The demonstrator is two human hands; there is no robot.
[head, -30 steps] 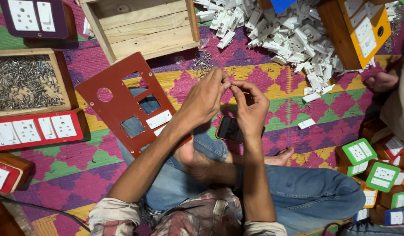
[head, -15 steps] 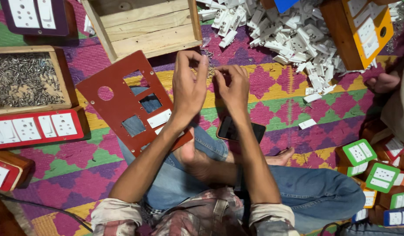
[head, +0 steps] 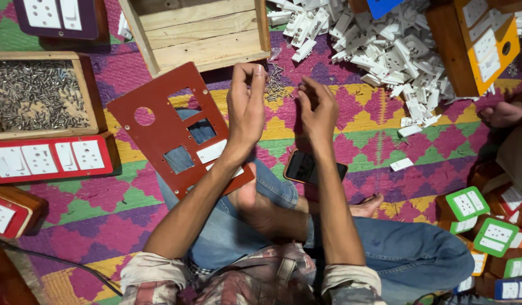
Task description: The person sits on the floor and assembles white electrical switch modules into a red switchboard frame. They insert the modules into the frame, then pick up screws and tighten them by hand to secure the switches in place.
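Observation:
My left hand [head: 247,107] and my right hand [head: 318,110] are stretched forward side by side over the patterned mat. Their fingertips are at a small heap of loose screws [head: 276,85] just in front of a wooden crate [head: 204,34]. My left hand shows its back with the fingers curled, so I cannot see what is inside. The fingers of my right hand point loosely at the screws with nothing visible in them. A red-brown board with cut-outs [head: 170,133] leans on my left knee, and one white socket piece [head: 211,151] is set in it. A dark phone [head: 313,168] lies by my right forearm.
A tray of screws [head: 38,96] and a red panel with white switches [head: 49,158] lie at the left. A heap of white plastic parts [head: 385,51] and an orange box [head: 481,45] are at the back right. Green-faced boxes [head: 478,217] and another person's foot [head: 501,113] are at the right.
Both hands have moved forward, from in front of my lap near the phone to the small heap of screws by the crate. The board has not moved.

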